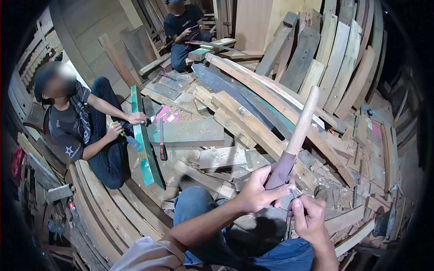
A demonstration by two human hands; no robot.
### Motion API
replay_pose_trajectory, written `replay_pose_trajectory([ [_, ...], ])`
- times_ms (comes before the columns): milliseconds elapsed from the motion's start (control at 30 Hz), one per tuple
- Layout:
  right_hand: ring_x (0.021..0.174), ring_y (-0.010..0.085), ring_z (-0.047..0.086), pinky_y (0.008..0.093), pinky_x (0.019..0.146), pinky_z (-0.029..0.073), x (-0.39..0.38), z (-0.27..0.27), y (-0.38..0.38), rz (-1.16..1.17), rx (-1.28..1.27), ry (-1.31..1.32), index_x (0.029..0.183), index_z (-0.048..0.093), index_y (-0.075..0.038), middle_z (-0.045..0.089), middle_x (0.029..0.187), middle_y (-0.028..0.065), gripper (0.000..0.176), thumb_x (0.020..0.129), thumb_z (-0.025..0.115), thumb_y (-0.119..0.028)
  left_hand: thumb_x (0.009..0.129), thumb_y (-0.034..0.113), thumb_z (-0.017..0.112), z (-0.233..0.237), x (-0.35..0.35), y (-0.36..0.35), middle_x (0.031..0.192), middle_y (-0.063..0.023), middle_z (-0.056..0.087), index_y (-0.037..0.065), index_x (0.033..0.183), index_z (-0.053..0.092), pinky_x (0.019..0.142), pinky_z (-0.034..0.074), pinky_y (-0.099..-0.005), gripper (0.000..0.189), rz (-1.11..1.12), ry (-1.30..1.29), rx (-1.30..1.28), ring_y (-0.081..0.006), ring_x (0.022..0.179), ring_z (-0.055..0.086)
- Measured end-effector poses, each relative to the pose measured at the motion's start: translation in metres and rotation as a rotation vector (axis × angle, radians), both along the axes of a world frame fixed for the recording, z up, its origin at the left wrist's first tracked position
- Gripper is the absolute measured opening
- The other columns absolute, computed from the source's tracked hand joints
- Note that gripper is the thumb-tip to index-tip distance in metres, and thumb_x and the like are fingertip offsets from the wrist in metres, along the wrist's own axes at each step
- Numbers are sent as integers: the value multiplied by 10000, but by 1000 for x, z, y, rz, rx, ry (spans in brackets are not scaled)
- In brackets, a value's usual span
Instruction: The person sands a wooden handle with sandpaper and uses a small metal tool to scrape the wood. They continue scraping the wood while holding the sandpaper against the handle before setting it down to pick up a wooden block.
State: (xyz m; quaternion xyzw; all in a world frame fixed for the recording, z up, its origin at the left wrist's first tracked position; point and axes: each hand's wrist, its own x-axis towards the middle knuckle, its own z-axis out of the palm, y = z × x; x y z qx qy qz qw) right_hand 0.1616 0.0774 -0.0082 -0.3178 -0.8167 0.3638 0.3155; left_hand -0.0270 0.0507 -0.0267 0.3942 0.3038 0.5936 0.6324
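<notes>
My left hand (264,189) is closed around the dark brown sleeve (281,170) at the lower end of a round, pale wooden handle (304,119). The handle slants up and away to the right, over the piled timber. My right hand (308,217) sits just below and to the right, thumb and fingers pinched on a thin, dark, rod-like piece (294,193). Its upper end meets the fingertips of my left hand. What the piece is I cannot tell. Both hands are above my jeans-clad legs (194,205).
On the left, a seated person (72,113) steadies a green-painted board (143,140) and holds a scraper (131,141). A red-and-black-handled tool (162,151) lies near it. Another person (185,27) sits at the back. Long planks (253,122) and offcuts cover the floor; boards (334,58) lean right.
</notes>
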Motion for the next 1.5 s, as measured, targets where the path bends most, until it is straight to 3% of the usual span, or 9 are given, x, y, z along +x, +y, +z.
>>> replay_pose_trajectory([
  [267, 461, 285, 566, 355, 454, 414, -2, -1, -2, -11, 12, -14, 679, 567, 2, 561, 564, 137, 246, 910, 595, -77, 926, 125, 634, 1, -3, -3, 932, -73, 599, 1, 1259, 476, 504, 415, -218, 389, -45, -39, -87, -80, 573, 533],
  [900, 442, 309, 519, 376, 446, 380, 0, -10, 7, -66, 37, -27, 661, 536, 11, 520, 540, 160, 281, 903, 615, -109, 897, 102, 668, 4, -1, 4, 910, -48, 585, -26, 1198, 499, 502, 414, -218, 369, 39, 15, -85, -76, 576, 532],
  [1067, 463, 294, 532, 366, 454, 391, -4, -1, 9, -117, 107, -59, 680, 613, 19, 534, 563, 155, 199, 849, 658, -76, 882, 98, 683, 9, 2, 5, 792, -25, 583, -14, 1195, 513, 501, 411, -220, 373, 132, 48, -123, -75, 560, 531],
  [1200, 470, 290, 550, 356, 450, 400, -6, 0, 10, -161, 108, -62, 698, 647, 16, 552, 573, 146, 180, 833, 694, -93, 861, 136, 706, 17, 5, 5, 729, -27, 590, -44, 1192, 569, 514, 395, -220, 401, 250, 232, -196, -81, 554, 525],
  [1500, 495, 247, 600, 333, 452, 439, 1, -5, 15, -163, 159, -69, 738, 701, -8, 622, 616, 123, 177, 831, 730, -156, 864, 129, 722, 7, 10, 9, 821, -53, 633, -46, 1110, 585, 512, 449, -232, 332, 275, 179, -182, -77, 580, 561],
])
